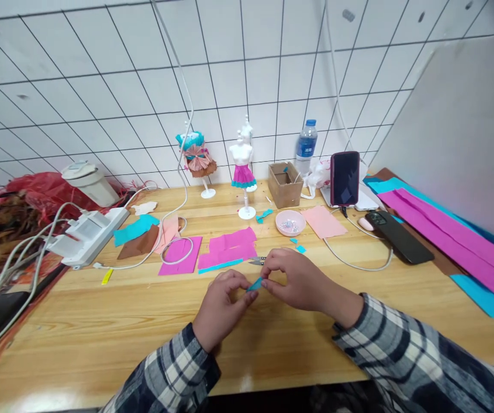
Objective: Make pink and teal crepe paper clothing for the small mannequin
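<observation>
Between my two hands is a small piece of blue crepe paper (254, 284), held a little above the wooden table. My left hand (223, 307) pinches its left end between thumb and fingers. At its right end my right hand (292, 281) pinches it the same way. Just behind the hands lie scissors (257, 261), partly hidden by my right hand. Magenta crepe paper pieces (232, 246) and a blue strip (221, 266) lie beyond my left hand. Small blue scraps (300, 249) are beyond my right hand.
Behind stand a mini mannequin in a magenta skirt (244, 175), a dressed mannequin (199, 158), a cardboard box (284, 189), a pink bowl (290, 228) and a bottle (307, 140). A power strip (96, 238) is left; phones (345, 179) and stacked coloured paper (453, 241) are right.
</observation>
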`<state>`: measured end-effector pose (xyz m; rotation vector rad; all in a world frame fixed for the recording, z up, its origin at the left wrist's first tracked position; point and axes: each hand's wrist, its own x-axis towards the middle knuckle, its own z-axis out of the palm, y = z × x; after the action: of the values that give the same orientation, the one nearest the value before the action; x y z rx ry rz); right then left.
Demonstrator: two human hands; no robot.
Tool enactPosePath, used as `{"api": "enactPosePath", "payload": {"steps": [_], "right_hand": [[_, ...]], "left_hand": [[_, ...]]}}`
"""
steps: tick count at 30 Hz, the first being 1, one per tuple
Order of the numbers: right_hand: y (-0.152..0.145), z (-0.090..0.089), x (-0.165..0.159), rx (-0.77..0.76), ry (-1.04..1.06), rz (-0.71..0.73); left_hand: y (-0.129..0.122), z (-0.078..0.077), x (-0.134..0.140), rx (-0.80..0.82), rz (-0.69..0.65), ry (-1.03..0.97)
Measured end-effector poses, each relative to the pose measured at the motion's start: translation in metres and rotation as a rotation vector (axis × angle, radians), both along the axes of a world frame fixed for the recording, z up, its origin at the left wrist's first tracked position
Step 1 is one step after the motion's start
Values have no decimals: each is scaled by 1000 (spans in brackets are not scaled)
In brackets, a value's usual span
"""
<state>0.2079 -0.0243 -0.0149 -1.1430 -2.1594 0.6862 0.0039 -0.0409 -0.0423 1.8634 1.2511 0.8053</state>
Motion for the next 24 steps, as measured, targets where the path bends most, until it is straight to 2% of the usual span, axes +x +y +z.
{"api": "enactPosePath", "payload": {"steps": [2,4,7,11,13,15,17,21,24], "right_hand": [[-1,-2,-4,-76,124,-56],[-6,-8,-11,-274,321,-118],[-15,-20,-25,-640,659,-87],[-24,-24,-34,-920,1061,-121],[-27,-22,-32,-1028,1186,-78],[-28,-22,-31,-1051,1192,10],[-30,-24,-33,-1017,1118,46],[-31,-33,-42,-936,1033,-84],[-30,-36,-42,-949,1021,-167]], "left_hand": [[-2,2,0,-60,40,-97],[-6,2,1,-158,81,-215],[-11,3,5,-292,117,-359],[-18,3,10,-411,190,-548],[-21,1,12,-506,253,-684],[-23,-1,13,-579,273,-771],[-23,-3,13,-594,235,-776],[-23,-8,14,-509,186,-650],[-27,-7,15,-431,147,-512]]}}
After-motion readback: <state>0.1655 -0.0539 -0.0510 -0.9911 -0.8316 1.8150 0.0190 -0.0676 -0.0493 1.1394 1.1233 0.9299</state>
